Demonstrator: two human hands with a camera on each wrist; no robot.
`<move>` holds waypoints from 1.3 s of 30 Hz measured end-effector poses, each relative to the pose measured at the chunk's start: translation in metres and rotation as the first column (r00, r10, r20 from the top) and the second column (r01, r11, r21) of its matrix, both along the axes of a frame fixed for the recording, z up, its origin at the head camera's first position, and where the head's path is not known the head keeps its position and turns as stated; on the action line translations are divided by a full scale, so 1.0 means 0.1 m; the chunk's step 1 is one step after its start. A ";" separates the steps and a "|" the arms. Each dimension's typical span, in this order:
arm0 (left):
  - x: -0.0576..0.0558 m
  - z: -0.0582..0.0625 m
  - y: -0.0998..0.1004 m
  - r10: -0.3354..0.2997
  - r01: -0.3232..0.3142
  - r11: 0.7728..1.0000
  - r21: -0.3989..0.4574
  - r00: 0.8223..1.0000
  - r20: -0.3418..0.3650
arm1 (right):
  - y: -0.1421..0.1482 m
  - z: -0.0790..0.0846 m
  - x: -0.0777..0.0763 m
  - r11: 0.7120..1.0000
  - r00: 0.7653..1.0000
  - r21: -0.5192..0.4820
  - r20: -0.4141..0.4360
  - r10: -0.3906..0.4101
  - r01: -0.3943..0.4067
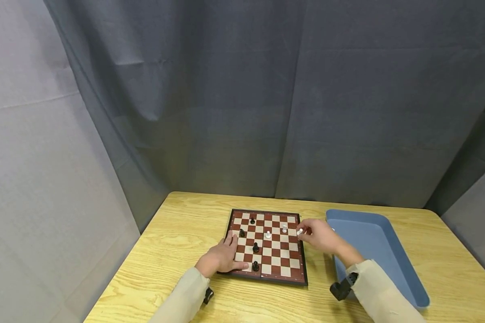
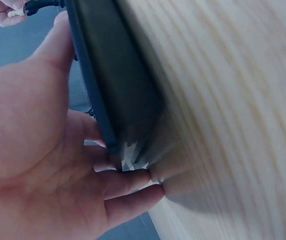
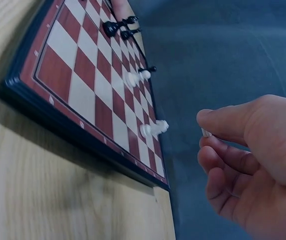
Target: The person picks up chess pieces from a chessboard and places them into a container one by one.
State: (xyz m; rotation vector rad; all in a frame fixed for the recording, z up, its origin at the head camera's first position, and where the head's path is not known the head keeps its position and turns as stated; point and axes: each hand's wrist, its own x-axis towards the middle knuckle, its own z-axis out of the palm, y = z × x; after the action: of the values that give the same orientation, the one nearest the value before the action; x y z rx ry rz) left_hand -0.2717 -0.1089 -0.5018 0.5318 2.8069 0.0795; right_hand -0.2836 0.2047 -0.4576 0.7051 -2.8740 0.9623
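A red-and-white chessboard [image 1: 284, 262] with a dark rim lies on the table. My left hand [image 1: 221, 258] rests on its left edge, thumb and fingers spread straight; the left wrist view shows fingertips reaching down beside the rim to the tabletop. Over the board's right edge, my right hand [image 1: 320, 234] pinches a small white chess piece [image 1: 299, 232] between thumb and fingers. In the right wrist view that piece is mostly hidden by the fingers. Two white pieces, one a pawn [image 1: 268, 234], stand on the board, with several black chess pieces [image 1: 256, 247] on its left half.
A blue tray [image 1: 357, 214] sits to the right of the board, partly under my right forearm. A tiny white spot shows at its left rim behind the hand, too small to identify. Grey curtains [image 1: 234, 112] hang behind the wooden table [image 1: 178, 224].
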 end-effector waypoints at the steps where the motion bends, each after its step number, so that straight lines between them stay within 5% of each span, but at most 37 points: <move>1: 0.00 0.00 0.00 -0.001 0.001 1.000 0.000 1.000 0.000 | 0.03 0.01 0.00 1.000 1.000 0.000 -0.011 -0.003 0.003; 17: 0.00 0.00 0.01 0.001 -0.001 1.000 -0.016 1.000 -0.002 | 0.48 0.11 -0.02 0.997 0.997 0.005 -0.019 -0.075 0.075; 39: 0.01 0.00 0.01 0.000 0.000 1.000 -0.023 1.000 0.003 | 1.01 -0.07 -0.02 0.988 0.986 0.011 0.073 -0.152 0.152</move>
State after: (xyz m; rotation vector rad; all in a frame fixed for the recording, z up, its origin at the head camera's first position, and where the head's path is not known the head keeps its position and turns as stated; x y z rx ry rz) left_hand -0.2707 -0.1074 -0.5015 0.5261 2.8018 0.0480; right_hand -0.2852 0.3062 -0.4643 0.4516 -2.9421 0.9810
